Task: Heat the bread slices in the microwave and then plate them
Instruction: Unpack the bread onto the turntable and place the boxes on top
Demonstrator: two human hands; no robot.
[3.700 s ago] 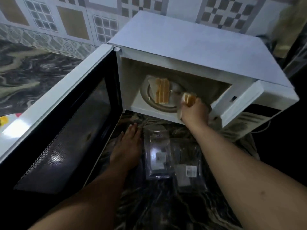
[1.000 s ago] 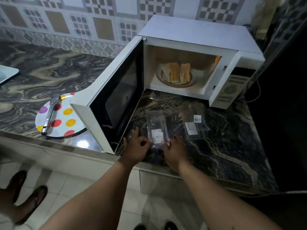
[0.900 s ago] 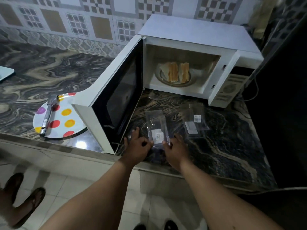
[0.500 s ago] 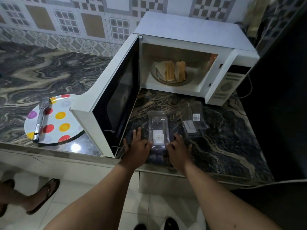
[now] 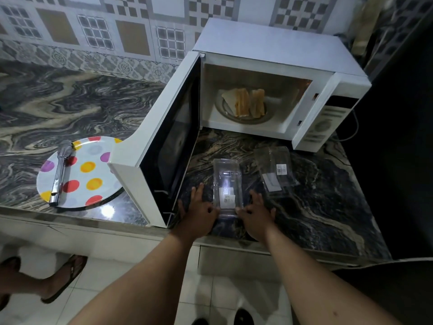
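Note:
The white microwave stands on the marble counter with its door swung wide to the left. Inside, two bread slices lie on the round turntable. A clear plastic container lies in front of the microwave. My left hand rests on the counter at its left side and my right hand at its right, thumbs touching the container's near end, fingers spread. A white plate with coloured dots sits left of the door, with metal tongs lying on it.
A second clear plastic container lies to the right of the first. The counter's front edge runs just below the plate. Another person's sandalled feet stand on the tiled floor at the lower left. A cable trails behind the microwave's right side.
My right hand has come out of the microwave, leaving the second slice on the turntable. I have stepped back, and both hands now rest beside the clear container.

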